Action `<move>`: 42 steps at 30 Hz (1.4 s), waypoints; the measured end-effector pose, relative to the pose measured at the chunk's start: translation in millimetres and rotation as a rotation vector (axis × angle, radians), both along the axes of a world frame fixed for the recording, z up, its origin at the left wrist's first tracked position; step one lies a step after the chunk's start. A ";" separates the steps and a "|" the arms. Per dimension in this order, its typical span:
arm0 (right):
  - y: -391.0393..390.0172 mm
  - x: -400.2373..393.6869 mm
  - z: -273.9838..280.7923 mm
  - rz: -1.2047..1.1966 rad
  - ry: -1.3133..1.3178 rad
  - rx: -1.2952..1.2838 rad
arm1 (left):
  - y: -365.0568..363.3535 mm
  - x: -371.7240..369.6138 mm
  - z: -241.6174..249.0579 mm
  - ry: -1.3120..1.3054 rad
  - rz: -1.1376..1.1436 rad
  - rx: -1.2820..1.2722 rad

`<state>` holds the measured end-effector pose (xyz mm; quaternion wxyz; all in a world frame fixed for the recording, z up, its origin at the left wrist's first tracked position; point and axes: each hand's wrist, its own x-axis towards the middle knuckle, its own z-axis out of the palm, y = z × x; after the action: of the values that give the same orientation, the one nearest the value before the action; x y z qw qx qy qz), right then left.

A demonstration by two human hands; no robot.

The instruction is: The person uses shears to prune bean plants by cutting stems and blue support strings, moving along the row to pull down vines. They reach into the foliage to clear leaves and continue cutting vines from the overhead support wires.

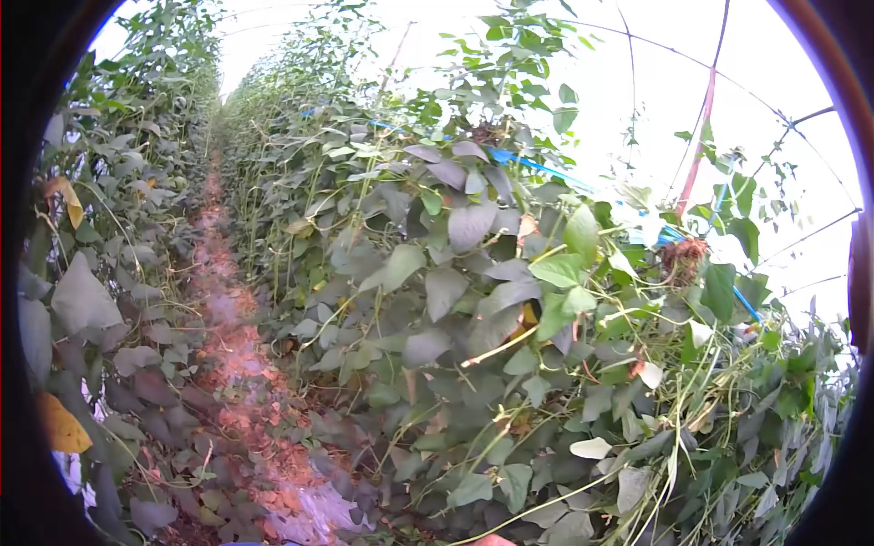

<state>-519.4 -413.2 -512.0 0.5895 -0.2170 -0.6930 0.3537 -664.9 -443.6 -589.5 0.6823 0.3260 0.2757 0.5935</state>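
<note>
Only a small pinkish sliver of my right hand [494, 540] shows at the bottom edge, its fingers hidden below the picture. A long thin green vine [537, 510] runs up and to the right from beside it. Above are heart-shaped leaves [473, 487] of a dense climbing bean-like plant. Higher up, a pale bare stem [499, 347] sticks out to the left from the foliage. My left hand is out of view.
A narrow path [228, 328] of reddish dry leaf litter runs away between two tall plant rows. Pale plastic sheeting [314, 517] lies on its near end. Blue twine [542, 168] crosses the right row, near a reddish pole [699, 146]. Thin hoops [674, 50] arch overhead.
</note>
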 end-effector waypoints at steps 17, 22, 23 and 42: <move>5.4 -255.1 101.7 0.198 0.141 -0.036 | -102.0 -206.1 -13.4 0.297 0.167 0.115; 40.3 -289.9 82.3 0.260 0.169 -0.130 | -95.5 -225.5 -7.7 0.287 0.318 0.083; 51.9 -291.4 72.2 0.365 0.176 -0.142 | -95.3 -226.5 -4.1 0.298 0.382 0.066; 81.1 -325.3 -2.8 0.845 -0.119 -0.272 | -42.2 -392.0 90.7 0.545 1.316 0.247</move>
<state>-844.7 -332.1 -514.8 0.3185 -0.0104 -0.7007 0.6383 -1056.8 -485.7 -498.8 0.0488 0.3034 0.5060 0.8059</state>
